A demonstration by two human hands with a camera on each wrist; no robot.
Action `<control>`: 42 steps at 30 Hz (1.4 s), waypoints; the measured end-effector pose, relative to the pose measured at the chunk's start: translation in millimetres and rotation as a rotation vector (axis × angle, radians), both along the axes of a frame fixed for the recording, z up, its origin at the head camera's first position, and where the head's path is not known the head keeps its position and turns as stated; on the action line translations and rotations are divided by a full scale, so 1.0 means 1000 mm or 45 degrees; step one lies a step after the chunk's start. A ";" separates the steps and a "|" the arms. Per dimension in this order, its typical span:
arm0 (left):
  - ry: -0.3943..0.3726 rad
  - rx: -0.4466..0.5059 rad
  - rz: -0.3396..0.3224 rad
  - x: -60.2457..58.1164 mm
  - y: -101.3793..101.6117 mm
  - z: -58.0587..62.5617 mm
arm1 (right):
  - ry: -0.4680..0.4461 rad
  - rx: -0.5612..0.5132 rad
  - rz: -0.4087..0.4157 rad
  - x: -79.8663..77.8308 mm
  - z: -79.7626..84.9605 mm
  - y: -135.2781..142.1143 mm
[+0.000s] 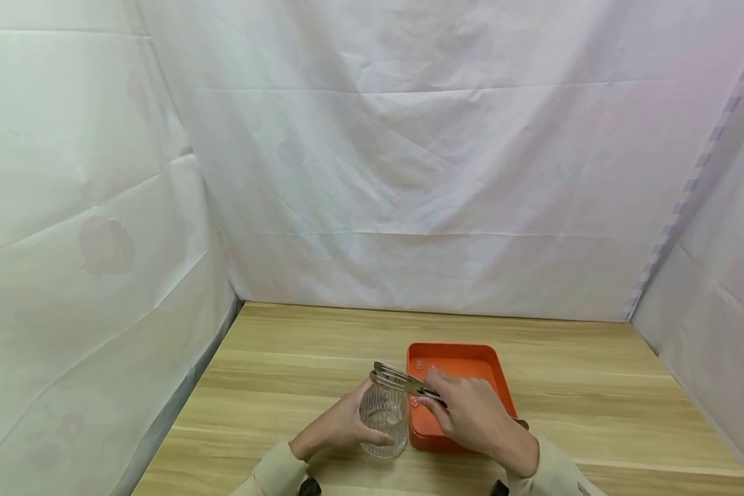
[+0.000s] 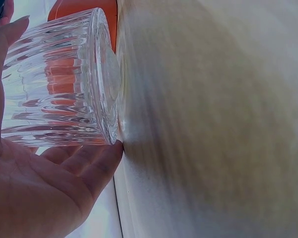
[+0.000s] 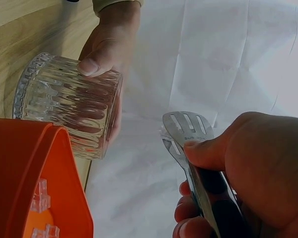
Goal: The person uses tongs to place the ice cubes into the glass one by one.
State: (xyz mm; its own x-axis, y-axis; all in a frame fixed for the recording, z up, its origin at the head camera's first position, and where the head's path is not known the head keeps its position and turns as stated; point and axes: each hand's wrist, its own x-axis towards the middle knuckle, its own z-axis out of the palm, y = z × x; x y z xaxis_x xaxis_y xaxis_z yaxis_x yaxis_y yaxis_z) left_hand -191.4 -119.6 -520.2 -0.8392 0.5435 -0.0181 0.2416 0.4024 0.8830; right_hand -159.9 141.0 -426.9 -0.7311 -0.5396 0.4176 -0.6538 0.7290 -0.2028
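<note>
A clear ribbed glass [image 1: 384,420] stands upright on the wooden table, left of the orange tray. My left hand [image 1: 341,424] holds the glass from the side, thumb across its near wall. My right hand [image 1: 476,413] grips metal tongs [image 1: 393,377] by their dark-inlaid handles. The slotted tong heads [image 3: 186,126] are over the glass's mouth, with a small clear piece [image 3: 164,132] seemingly between them. Inside the orange tray [image 1: 465,370] lie several small transparent pieces [image 3: 40,196], partly hidden in the head view by the right hand.
The wooden table [image 1: 297,344] extends to both sides of the tray and behind it. White cloth [image 1: 434,172] hangs along the back, with more cloth at the left and right sides.
</note>
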 end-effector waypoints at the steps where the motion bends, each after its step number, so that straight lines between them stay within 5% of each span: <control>1: 0.000 -0.002 0.002 0.000 0.000 0.000 | -0.003 -0.001 0.002 0.000 0.000 0.000; 20: 0.015 -0.035 -0.004 0.000 0.001 0.001 | 0.012 -0.002 0.003 0.000 0.004 0.002; 42: 0.005 -0.080 0.017 0.000 0.000 0.001 | -0.164 0.029 -0.120 0.003 0.003 0.015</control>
State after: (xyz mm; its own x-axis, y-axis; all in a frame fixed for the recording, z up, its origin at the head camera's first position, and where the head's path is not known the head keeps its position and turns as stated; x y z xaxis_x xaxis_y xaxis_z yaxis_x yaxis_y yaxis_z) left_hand -191.2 -119.4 -519.4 -0.8467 0.5299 -0.0489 0.2388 0.4606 0.8549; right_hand -157.1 155.6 -423.6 -0.8254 -0.4746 0.3056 -0.5523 0.7911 -0.2630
